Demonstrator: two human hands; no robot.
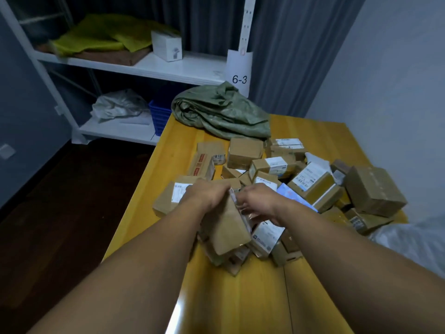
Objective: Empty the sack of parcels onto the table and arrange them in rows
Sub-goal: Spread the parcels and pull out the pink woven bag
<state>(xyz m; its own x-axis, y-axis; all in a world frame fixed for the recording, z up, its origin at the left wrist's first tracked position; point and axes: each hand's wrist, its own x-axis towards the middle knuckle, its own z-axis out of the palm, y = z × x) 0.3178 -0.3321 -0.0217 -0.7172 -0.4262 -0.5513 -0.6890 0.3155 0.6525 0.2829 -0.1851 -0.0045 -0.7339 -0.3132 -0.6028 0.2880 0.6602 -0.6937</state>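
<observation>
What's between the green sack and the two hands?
Head view: unsorted cardboard parcels on the yellow table lie between the green sack and the left hand and right hand, both gripping a brown parcel.

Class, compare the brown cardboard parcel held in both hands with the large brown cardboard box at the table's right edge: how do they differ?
The brown cardboard parcel, gripped by the left hand and right hand, is held up and tilted; the large brown cardboard box rests untouched among other parcels. The parcel looks slim and flat; the large box is bulky and blocky. Both are brown cardboard.
</observation>
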